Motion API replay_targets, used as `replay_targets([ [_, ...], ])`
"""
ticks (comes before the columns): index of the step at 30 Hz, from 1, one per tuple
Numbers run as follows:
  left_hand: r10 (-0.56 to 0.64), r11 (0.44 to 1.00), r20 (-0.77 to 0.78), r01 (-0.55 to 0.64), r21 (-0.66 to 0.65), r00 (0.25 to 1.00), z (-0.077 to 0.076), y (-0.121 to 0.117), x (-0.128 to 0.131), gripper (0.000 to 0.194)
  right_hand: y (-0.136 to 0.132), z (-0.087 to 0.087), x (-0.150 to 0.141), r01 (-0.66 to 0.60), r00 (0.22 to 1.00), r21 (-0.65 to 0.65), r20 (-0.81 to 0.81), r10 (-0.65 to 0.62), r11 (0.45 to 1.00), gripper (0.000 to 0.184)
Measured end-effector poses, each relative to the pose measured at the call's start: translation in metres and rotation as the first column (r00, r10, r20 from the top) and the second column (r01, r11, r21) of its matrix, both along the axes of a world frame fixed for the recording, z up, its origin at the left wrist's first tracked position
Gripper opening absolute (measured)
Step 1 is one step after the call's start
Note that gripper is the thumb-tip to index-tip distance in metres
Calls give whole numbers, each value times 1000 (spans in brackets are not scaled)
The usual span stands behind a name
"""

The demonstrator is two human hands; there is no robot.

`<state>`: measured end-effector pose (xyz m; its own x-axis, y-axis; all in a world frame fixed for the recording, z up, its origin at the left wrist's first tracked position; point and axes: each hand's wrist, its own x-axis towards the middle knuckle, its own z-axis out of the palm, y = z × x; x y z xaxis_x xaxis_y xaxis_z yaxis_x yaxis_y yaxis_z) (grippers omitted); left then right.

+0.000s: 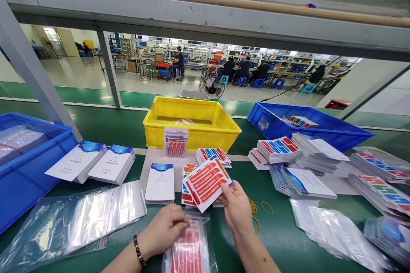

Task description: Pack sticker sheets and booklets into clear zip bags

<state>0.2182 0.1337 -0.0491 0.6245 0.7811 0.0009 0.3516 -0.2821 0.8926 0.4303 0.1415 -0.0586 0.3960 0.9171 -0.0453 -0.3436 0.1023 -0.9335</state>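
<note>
"What's in hand?"
"Right hand (238, 209) pinches fanned label cards (208, 184) above the worktop (282, 228); left hand (166, 228) curls at the plastic bag (194, 249), pinch unclear."
"Next move?"
"Calls for a steady pinch, I'd judge."

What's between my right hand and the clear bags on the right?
A few yellow rubber bands on the green tabletop, seen in the head view.

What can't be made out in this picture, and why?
Head view throughout:
- Number of red-and-white printed cards in the right hand: they overlap.
- Whether the left hand grips anything: fingers hide it.
- Near end of the clear plastic bag below: bottom edge cuts it.
- Text on the centre white, blue-topped booklet: too small.
</note>
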Motion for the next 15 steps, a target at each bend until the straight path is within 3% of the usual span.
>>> replay_targets([
  [3, -9, 998, 66, 13, -67, 998, 3, 0, 0, 20, -3, 0, -5, -134, 989, -53, 64, 137, 990, 49],
  [9, 169, 971, 143, -139, -196, 975, -6, 4, 3, 14, -5, -3, -1, -297, 943, -51, 141, 302, 953, 43],
  [15, 187, 962, 209, -136, -235, 960, -10, 1, 5, 13, -8, -5, -9, -432, 889, -62, 140, 436, 900, 48],
])
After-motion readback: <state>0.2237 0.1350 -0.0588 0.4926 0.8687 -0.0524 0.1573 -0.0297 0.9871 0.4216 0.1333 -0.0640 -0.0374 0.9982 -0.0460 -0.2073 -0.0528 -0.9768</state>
